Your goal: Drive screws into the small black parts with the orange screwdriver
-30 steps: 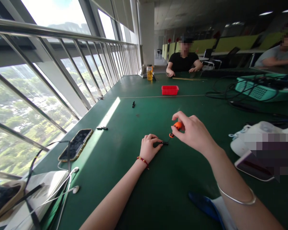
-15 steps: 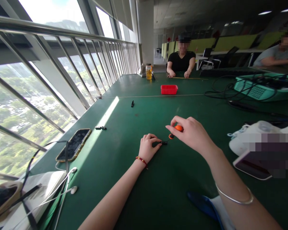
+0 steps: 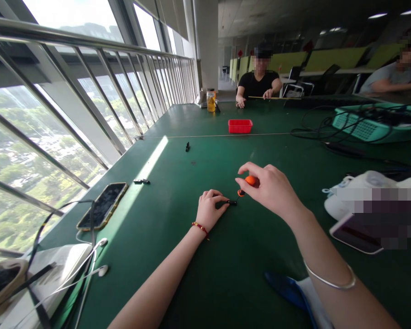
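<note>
My left hand (image 3: 209, 209) rests on the green table (image 3: 192, 246) with its fingers curled round a small black part (image 3: 230, 202), pressing it down. My right hand (image 3: 271, 188) pinches the handle of a small orange screwdriver (image 3: 249, 181), held tilted, and its tip meets the black part. Both hands sit close together at the middle of the table. A red string bracelet circles my left wrist and a silver bangle my right.
A phone (image 3: 102, 206), white earphones (image 3: 101, 270) and cables lie at the left by the railing. Small black parts (image 3: 141, 181) and another (image 3: 187, 146) lie further out. A red tray (image 3: 240, 126) and a jar (image 3: 211, 101) stand beyond. Two people sit at the far end. White items (image 3: 370, 192) lie at the right.
My right hand has turned slightly on the orange screwdriver. The left hand keeps hold of the black part. The view has shifted a little.
</note>
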### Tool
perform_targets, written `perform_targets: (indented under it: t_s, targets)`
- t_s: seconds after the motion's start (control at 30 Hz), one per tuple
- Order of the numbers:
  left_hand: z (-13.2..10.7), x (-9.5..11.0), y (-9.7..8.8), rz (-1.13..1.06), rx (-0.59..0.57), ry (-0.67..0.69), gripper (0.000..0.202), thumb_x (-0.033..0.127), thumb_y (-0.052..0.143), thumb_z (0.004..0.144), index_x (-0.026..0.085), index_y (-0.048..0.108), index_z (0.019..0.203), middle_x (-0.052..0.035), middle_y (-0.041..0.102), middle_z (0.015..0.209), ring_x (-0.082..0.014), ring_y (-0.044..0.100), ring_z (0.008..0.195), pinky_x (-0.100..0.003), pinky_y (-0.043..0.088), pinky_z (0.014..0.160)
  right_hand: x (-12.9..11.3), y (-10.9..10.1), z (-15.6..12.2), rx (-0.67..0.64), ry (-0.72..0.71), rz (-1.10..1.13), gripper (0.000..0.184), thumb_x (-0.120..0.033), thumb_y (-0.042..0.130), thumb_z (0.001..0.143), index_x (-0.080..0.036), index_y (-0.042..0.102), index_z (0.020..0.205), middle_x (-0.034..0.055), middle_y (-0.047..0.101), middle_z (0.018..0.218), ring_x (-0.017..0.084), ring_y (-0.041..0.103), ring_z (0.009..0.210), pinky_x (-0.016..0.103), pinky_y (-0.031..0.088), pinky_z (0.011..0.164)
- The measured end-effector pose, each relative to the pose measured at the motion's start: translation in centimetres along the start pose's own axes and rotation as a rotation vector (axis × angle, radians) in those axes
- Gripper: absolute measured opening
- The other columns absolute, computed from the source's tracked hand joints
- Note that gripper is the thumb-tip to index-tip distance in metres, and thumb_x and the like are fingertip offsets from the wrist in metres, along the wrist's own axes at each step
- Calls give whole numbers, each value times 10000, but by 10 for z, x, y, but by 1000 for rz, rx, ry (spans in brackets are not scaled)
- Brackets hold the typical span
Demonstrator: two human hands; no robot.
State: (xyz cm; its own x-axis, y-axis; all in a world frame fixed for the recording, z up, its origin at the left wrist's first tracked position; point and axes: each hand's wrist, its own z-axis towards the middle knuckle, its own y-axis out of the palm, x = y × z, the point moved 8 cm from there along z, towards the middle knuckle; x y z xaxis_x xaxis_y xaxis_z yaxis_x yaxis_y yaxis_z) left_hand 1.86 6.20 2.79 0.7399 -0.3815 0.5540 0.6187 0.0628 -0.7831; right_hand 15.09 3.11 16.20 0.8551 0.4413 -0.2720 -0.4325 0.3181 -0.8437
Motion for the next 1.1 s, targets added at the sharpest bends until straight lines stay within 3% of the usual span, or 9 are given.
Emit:
perform_targets:
  t_s: [0.13, 0.2, 0.3, 0.47, 0.63, 0.8, 0.97, 1.1]
  targets:
    - [0, 1, -1, -4, 0, -1, 123, 263, 657, 761, 274, 720, 866, -16, 612, 982, -207, 510, 968, -392, 400, 898, -2, -3, 0, 28, -23, 15, 179, -270, 513, 785, -218, 480, 952, 0, 603, 741, 149, 521, 599, 283, 385, 621]
    - [0, 1, -1, -3, -2, -3, 125, 265, 656, 762, 273, 720, 869, -18, 612, 982, -209, 509, 971, -392, 400, 896, 1, 0, 0, -4, 10, -14, 136, -346, 487, 820, -226, 488, 884, -6, 576, 649, 163, 503, 570, 277, 364, 569]
    - [0, 1, -2, -2, -1, -7, 129, 263, 655, 763, 275, 720, 874, -19, 610, 979, -211, 507, 976, -392, 401, 898, 4, 3, 0, -48, 45, -41, 243, -460, 426, 860, -235, 501, 807, -14, 528, 539, 180, 492, 541, 281, 350, 541]
    - [0, 2, -2, -3, -6, -11, 127, 254, 660, 759, 270, 721, 869, -20, 608, 980, -210, 512, 968, -391, 403, 896, -2, -3, 1, 21, -32, 14, 160, -295, 508, 811, -216, 474, 946, -2, 605, 742, 148, 530, 602, 306, 404, 672]
    - [0, 1, -1, -3, -4, -5, 128, 267, 653, 766, 268, 720, 875, -18, 612, 982, -212, 508, 973, -392, 397, 896, 4, 3, 0, -34, 36, -11, 175, -405, 476, 838, -232, 492, 861, -38, 503, 521, 175, 508, 551, 299, 388, 604]
    - [0, 1, -1, 4, -3, -5, 125, 262, 656, 764, 269, 721, 871, -18, 612, 981, -208, 508, 963, -385, 399, 885, 0, -3, 0, 37, -19, 29, 243, -278, 533, 783, -213, 462, 1006, 9, 603, 775, 160, 550, 651, 314, 408, 696]
    - [0, 1, -1, 5, 0, -4, 133, 269, 655, 765, 271, 720, 880, -18, 610, 983, -210, 503, 969, -385, 396, 890, 4, 3, 0, -23, 29, -23, 185, -410, 478, 832, -231, 503, 872, -33, 510, 523, 180, 516, 564, 301, 389, 611]
    - [-1, 1, -1, 1, -1, -6, 127, 263, 660, 761, 272, 720, 872, -16, 610, 981, -207, 504, 965, -385, 397, 890, 1, 0, 1, 2, 18, -29, 275, -326, 513, 798, -210, 484, 1046, -13, 586, 672, 153, 513, 556, 286, 385, 599]
